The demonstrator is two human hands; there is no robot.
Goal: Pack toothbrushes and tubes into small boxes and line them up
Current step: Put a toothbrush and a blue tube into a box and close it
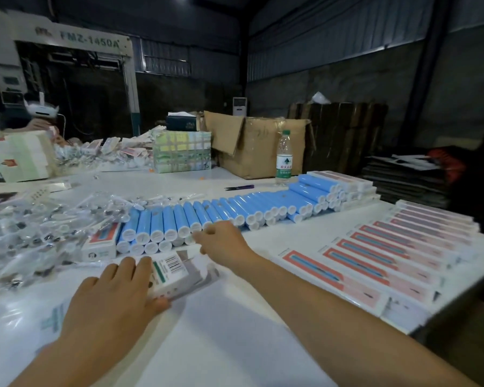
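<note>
A small box (169, 275) is pinned flat to the white table (235, 344) by the left hand (115, 300), fingers laid nearly straight across its top and thumb against its near edge; the box is judged to be steadied so that its far end stays presented for loading; whether that end flap is open cannot be told. The right hand (221, 241) is extended to the near end of the blue tubes (235, 210), its fingers curled at the white caps of the front row; contact with a cap appears made, but a secured grip on any one tube cannot be confirmed.

The tubes are stacked in layers, caps toward the worker, in a band running from the left hand's side away to the right; this is judged to keep each cap within reach. More than forty caps are visible; an exact count is not possible. One filled box (101, 243) is stood just beside the left end of the tubes. Flat printed boxes (375, 258) are overlapped in a fan at right, roughly a dozen showing; further boxes (349, 188) are piled beyond the tubes. A heap of bagged toothbrushes (39, 227) lies at left, uncountable. One water bottle (284, 159) and one cardboard carton (260, 146) are noted behind.
</note>
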